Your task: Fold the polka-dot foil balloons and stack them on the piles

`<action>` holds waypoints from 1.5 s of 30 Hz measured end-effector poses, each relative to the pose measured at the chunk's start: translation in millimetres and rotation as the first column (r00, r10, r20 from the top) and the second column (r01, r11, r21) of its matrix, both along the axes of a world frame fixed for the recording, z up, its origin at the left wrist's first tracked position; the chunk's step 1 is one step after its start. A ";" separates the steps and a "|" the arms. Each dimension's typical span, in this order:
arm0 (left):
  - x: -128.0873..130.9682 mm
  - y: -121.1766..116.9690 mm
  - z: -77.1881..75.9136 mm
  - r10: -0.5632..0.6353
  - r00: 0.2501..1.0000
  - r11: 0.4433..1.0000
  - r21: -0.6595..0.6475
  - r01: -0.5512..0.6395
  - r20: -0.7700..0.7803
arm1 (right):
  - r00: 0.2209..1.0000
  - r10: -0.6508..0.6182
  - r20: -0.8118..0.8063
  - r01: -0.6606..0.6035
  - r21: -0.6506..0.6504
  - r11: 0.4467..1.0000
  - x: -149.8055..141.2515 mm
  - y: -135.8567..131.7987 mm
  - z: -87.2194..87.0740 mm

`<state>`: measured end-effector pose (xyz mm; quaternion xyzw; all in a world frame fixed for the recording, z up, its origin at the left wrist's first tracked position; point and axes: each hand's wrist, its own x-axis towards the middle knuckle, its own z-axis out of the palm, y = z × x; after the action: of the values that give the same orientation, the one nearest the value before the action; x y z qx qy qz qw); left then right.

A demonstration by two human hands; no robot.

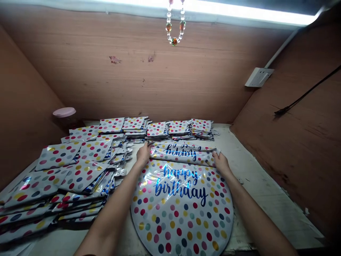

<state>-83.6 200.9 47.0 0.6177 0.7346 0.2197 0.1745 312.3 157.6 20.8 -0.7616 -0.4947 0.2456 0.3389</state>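
A round foil balloon (181, 209) lies flat on the table, printed with multicoloured polka dots and blue "happy birthday" lettering. Its far part is folded over into a strip (183, 153) that also shows blue lettering. My left hand (144, 154) pinches the left end of this strip. My right hand (221, 164) grips its right end. Both forearms reach in from the bottom of the view, on either side of the balloon.
Stacks of folded polka-dot foil balloons (77, 177) fill the left of the white table (266, 192), and more stacks (178, 129) stand along the back. Brown wooden panels enclose the table. A wall socket (258, 77), a black cable (306, 94) and a pink-lidded jar (64, 112) are nearby.
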 end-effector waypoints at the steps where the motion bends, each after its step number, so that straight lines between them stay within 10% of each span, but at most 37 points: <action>1: 5.4 5.7 2.7 0.022 0.999 1.000 -0.012 -0.023 -0.039 | 0.996 -0.050 0.067 0.051 -0.022 0.998 -5.7 8.9 -0.7; 6: 46.5 -5.2 17.9 0.031 0.979 0.998 0.062 -0.019 -0.199 | 0.953 -0.129 0.275 0.176 -0.152 0.973 -20.9 35.5 0.3; 12: 137.9 -45.0 4.8 -0.587 0.721 0.790 -0.066 0.610 -0.369 | 0.937 -0.079 0.341 0.159 -0.214 0.964 -16.1 42.1 13.8; 19: 179.2 -18.0 20.4 -0.532 0.790 0.845 -0.140 0.516 -0.304 | 0.869 -0.078 0.489 0.040 0.088 0.995 -44.1 -30.1 35.1; 24: 138.2 5.8 91.0 -0.399 0.889 0.898 0.100 0.428 -0.224 | 0.739 0.348 0.577 -0.502 0.127 0.856 -67.6 -90.4 -8.4; 29: 63.4 15.7 200.1 -0.332 0.938 0.799 0.500 0.334 -0.096 | 0.700 0.405 0.589 -0.488 -0.021 0.873 -66.7 -92.5 -34.1; 32: 35.2 -18.5 227.5 -0.415 0.907 0.674 0.646 0.357 -0.068 | 0.767 0.356 0.534 -0.483 0.115 0.868 -69.8 -92.8 -25.6; 35: 28.2 -77.8 198.0 -0.698 0.691 0.427 0.664 0.614 -0.190 | 0.894 0.158 0.420 -0.370 0.490 0.790 -79.6 -110.2 -0.6; 38: 31.3 -135.9 128.3 -0.831 0.473 0.261 0.548 0.795 -0.291 | 0.926 0.045 0.376 -0.339 0.769 0.543 -91.7 -142.3 25.4; 40: 33.0 -166.8 76.9 -0.861 0.361 0.213 0.390 0.896 -0.358 | 0.817 0.161 0.554 -0.568 0.721 0.397 -99.6 -164.9 33.4; 43: 32.3 -203.7 12.9 -0.804 0.395 0.276 0.310 0.910 -0.445 | 0.432 0.428 0.794 -0.902 0.378 0.210 -110.7 -192.5 25.7; 45: 30.7 -224.1 -14.6 -0.777 0.413 0.263 0.350 0.899 -0.475 | 0.329 0.509 0.795 -0.944 0.288 0.161 -115.5 -205.5 12.2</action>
<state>-52.8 -23.2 32.3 0.9513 0.2042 0.2309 -0.0025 196.8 -47.9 33.0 -0.2213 -0.9313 -0.0570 0.2838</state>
